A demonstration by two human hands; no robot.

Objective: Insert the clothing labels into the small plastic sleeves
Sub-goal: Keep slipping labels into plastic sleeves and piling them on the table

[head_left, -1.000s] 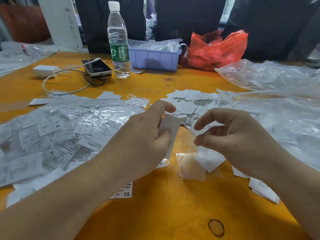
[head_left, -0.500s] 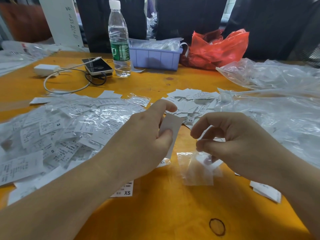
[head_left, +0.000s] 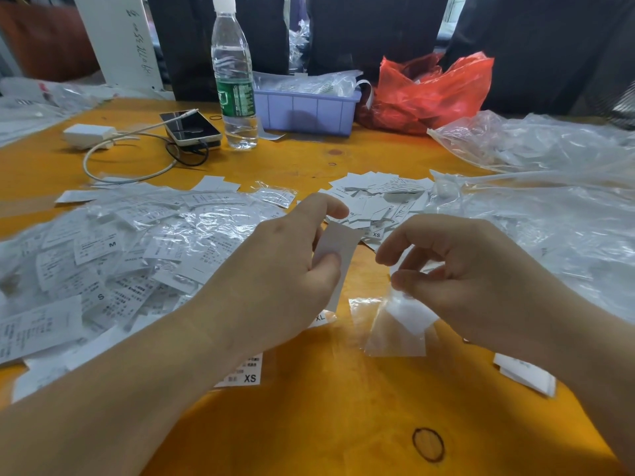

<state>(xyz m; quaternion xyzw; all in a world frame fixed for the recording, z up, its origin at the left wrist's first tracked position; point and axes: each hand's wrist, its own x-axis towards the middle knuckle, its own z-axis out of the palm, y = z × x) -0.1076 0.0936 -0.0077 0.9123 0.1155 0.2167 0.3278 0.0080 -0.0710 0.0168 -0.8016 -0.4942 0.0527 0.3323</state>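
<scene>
My left hand (head_left: 281,269) pinches a white clothing label (head_left: 338,255) between thumb and fingers, held upright over the orange table (head_left: 309,424). My right hand (head_left: 474,280) pinches the top of a small clear plastic sleeve (head_left: 395,328), which hangs down with a white label partly inside it. The two hands are a short gap apart. A heap of filled sleeves (head_left: 120,255) lies to the left. A pile of loose labels (head_left: 381,197) lies just beyond the hands.
A water bottle (head_left: 233,80), a phone (head_left: 190,127) with a white charger and cable, a blue bin (head_left: 305,109) and a red bag (head_left: 433,91) stand at the back. Large clear bags (head_left: 549,207) cover the right side. Loose labels (head_left: 525,372) lie under my right forearm.
The right hand has shifted slightly, and the sleeve with its label now hangs lower and further right beneath the fingers. The left hand keeps its label almost still.
</scene>
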